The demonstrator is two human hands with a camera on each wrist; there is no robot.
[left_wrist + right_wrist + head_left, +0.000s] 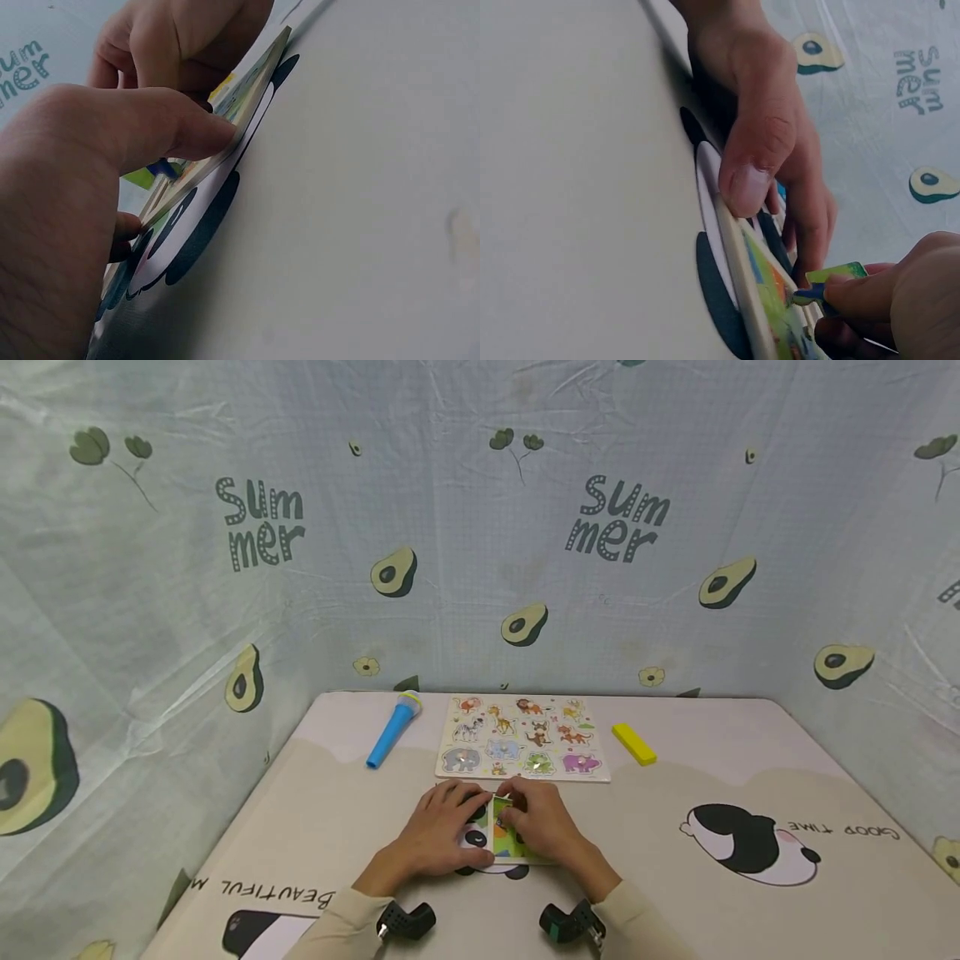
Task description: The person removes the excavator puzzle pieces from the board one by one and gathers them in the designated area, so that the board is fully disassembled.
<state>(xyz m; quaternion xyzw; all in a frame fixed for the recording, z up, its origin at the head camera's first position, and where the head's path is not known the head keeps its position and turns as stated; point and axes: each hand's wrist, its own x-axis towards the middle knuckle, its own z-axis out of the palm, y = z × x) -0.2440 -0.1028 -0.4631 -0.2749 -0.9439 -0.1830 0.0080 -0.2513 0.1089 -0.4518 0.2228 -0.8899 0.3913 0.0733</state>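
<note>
The right hand (546,818) pinches a small piece (840,272), green with a dark blue part, between thumb and bent fingers, so its grip is closed down on that thin piece with the green corner sticking out past the thumb. The piece is over the puzzle (745,277), its blue end low and close to the picture; whether it touches the surface cannot be told. The left hand (438,831) is spread wide along the left side of the puzzle: its thumb presses on the near rim, close to the left corner, while the forefinger reaches to the far left corner, the fingers fairly straight rather than wrapped around anything. The puzzle lies on the table (337,810), directly in front of the person and over a printed panda (718,300), with a pale rim around a green picture. Beyond the hands lies the animal board (520,725), the nearest other object, apart from the puzzle. A blue microphone (390,737) lies to the left of that board and a yellow bar (634,744) just beside it on the right.
</note>
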